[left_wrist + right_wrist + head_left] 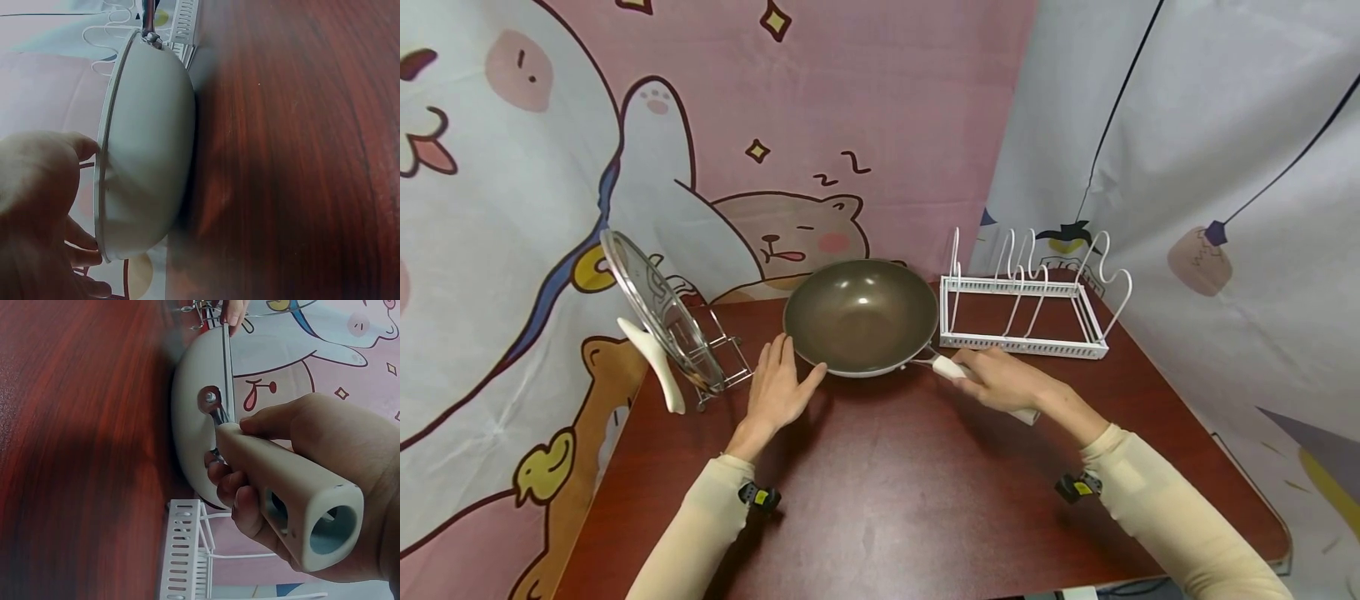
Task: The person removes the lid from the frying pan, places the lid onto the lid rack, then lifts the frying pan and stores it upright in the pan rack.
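Note:
A wok [859, 317] with a brown inside and a pale outside sits upright on the dark red table [880, 500]. My right hand [1000, 379] grips its cream handle [269, 469], which points toward the front right; the right wrist view shows fingers curled round it and the hollow handle end. At the wok's left side, my left hand [777, 390] touches the rim with thumb and fingers spread and fairly straight. From the left wrist view, the fingertips are right at the rim, beside the pale outer wall [150, 137].
A glass lid [662, 308] with a cream handle [657, 367] leans in a small wire rack [733, 358] at the left. A white rack [1022, 342] with upright wire dividers stands right of the wok. Behind the table hangs a cartoon-printed cloth [887, 125].

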`<move>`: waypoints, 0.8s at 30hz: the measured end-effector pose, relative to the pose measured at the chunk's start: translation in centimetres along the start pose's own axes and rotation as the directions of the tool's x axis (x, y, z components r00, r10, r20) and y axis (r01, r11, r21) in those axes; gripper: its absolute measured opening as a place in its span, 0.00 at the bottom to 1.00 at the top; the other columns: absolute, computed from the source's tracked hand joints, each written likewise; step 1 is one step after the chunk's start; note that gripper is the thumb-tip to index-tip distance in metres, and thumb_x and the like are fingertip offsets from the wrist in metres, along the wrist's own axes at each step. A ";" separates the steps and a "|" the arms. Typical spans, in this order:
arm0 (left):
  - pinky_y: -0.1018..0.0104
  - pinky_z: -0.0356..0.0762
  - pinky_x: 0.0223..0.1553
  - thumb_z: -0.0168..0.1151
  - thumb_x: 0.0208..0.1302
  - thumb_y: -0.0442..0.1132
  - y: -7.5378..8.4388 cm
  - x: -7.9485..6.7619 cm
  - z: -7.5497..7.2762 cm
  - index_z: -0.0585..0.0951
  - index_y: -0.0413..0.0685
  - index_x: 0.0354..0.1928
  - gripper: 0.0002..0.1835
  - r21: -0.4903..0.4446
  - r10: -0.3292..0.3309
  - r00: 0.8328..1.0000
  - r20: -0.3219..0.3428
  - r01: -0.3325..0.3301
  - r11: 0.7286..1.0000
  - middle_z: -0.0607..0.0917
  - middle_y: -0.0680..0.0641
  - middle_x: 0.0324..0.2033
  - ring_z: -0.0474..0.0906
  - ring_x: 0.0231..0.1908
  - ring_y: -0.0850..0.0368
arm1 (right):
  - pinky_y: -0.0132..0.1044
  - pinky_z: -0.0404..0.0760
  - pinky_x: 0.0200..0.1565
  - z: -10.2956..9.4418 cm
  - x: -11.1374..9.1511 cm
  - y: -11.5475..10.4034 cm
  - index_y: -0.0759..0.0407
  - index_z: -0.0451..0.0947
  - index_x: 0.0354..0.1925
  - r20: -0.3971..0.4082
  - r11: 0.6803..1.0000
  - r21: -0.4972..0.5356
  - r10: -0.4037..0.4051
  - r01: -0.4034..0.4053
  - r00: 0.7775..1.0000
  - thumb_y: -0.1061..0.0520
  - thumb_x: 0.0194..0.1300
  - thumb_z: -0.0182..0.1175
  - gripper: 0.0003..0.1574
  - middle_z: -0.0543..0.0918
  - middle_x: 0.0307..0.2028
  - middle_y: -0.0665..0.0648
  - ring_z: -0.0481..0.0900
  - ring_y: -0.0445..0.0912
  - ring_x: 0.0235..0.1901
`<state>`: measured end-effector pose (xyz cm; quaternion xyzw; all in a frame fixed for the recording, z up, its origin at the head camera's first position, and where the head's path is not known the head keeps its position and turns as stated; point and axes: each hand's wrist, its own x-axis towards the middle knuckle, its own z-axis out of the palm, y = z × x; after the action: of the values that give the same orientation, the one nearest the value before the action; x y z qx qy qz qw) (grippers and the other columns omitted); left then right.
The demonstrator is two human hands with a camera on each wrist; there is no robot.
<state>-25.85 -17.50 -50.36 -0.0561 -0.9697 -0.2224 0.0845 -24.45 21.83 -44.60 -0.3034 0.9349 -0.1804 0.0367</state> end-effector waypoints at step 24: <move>0.34 0.61 0.76 0.53 0.72 0.68 -0.5 1.3 -0.3 0.56 0.32 0.78 0.51 -0.001 0.023 1.000 0.017 -0.023 1.000 0.58 0.34 0.79 0.56 0.78 0.30 | 0.29 0.79 0.31 0.7 -0.1 -1.2 0.58 0.80 0.55 0.026 0.996 0.081 0.040 -0.042 0.999 0.50 0.75 0.60 0.17 0.83 0.32 0.49 0.78 0.35 0.25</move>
<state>-27.14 -17.94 -50.10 -0.0691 -0.9695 -0.2215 0.0786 -23.55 20.76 -44.80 -0.2844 0.9324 -0.2138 0.0640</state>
